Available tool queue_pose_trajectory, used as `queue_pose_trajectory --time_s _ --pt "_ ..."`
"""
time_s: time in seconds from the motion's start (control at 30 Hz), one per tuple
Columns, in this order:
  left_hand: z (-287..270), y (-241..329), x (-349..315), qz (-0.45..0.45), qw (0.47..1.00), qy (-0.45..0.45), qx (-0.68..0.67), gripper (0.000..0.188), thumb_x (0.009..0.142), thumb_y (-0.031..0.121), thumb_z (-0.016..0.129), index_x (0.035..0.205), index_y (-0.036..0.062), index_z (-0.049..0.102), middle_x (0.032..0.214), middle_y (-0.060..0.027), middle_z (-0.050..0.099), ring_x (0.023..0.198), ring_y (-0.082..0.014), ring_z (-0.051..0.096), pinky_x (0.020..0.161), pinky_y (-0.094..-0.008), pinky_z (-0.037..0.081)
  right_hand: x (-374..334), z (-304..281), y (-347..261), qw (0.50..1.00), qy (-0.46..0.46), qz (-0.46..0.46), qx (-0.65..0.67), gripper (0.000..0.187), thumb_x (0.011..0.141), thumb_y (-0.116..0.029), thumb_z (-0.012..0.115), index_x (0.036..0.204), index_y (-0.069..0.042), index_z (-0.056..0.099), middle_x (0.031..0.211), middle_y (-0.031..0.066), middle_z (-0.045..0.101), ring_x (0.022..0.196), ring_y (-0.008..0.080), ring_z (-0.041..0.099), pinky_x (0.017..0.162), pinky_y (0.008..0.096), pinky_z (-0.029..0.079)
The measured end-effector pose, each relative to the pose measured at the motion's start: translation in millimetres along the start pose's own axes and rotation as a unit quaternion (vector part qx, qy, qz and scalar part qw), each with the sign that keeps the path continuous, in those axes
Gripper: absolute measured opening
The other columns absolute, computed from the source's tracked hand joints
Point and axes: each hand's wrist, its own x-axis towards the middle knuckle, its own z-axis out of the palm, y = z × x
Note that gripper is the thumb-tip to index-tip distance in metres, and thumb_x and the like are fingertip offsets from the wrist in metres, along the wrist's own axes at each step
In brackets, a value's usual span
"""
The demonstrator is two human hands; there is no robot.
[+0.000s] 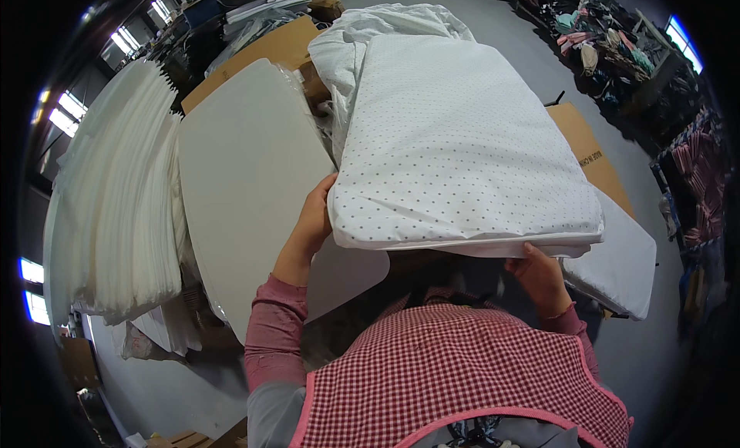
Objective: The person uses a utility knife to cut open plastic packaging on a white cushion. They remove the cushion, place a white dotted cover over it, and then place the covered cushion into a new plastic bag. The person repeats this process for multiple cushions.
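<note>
A thick white pad in a cover with small grey dots (462,155) lies in front of me, its rounded near end facing me. My left hand (314,217) grips its left edge, the fingers partly hidden by the pad. At the near edge, right of the middle, my right hand (537,277) is closed on the white rim, with the thumb on the edge and the other fingers curled below. Loose white dotted fabric (327,51) is bunched along the pad's far left side.
To the left lies a large white rounded board (239,155), beside a tall row of white foam-like sheets (116,201). Cardboard (597,159) and another white pad (623,255) are at the right. Piles of cloth (609,47) line the far right.
</note>
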Motion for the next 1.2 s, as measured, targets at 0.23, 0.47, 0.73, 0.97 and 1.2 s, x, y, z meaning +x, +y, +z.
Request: queue_pose_trajectory --time_s 0.23,0.47,0.73,0.97,1.2 --pt "-7 27 3 -0.019 0.998 0.000 0.057 0.025 0.095 0.015 0.060 0.112 -0.0025 0.065 0.103 -0.0060 0.070 0.084 -0.0112 0.064 0.075 -0.0239 0.050 3 9 0 0.999 0.013 0.040 0.018 0.017 0.093 -0.009 0.061 0.109 -0.004 0.060 0.095 0.0051 0.063 0.079 0.0170 0.058 0.074 0.0335 0.049" --pt "-17 14 6 0.087 0.976 0.040 0.197 0.019 0.092 0.009 0.063 0.104 -0.0040 0.070 0.093 -0.0045 0.072 0.082 -0.0113 0.064 0.075 -0.0251 0.051 1 6 -5 0.996 0.032 0.088 -0.010 0.013 0.094 -0.013 0.060 0.106 -0.008 0.061 0.090 0.0001 0.062 0.078 0.0144 0.055 0.074 0.0336 0.049" --pt "-24 -7 7 0.010 0.999 -0.004 0.030 0.023 0.092 0.014 0.066 0.104 -0.0048 0.070 0.091 -0.0051 0.071 0.080 -0.0114 0.064 0.073 -0.0271 0.053 0 2 -5 0.995 0.038 0.088 0.010 0.013 0.093 -0.007 0.059 0.105 -0.003 0.062 0.089 0.0051 0.063 0.078 0.0169 0.058 0.072 0.0331 0.050" --pt "-30 47 -59 0.066 0.884 0.032 0.461 0.017 0.086 0.015 0.066 0.089 -0.0014 0.071 0.071 -0.0100 0.069 0.063 -0.0147 0.066 0.060 -0.0282 0.051 2 15 1 0.994 0.034 0.101 -0.003 0.014 0.094 -0.004 0.058 0.107 -0.003 0.062 0.093 0.0063 0.063 0.079 0.0162 0.058 0.071 0.0313 0.049" --pt "71 44 -127 0.124 0.961 -0.102 0.225 0.024 0.081 0.011 0.075 0.101 -0.0017 0.070 0.088 -0.0098 0.071 0.076 -0.0149 0.068 0.070 -0.0279 0.054 13 51 26 0.996 0.042 0.071 0.023 0.017 0.093 -0.009 0.064 0.110 -0.005 0.063 0.098 0.0064 0.065 0.081 0.0162 0.060 0.075 0.0311 0.051"
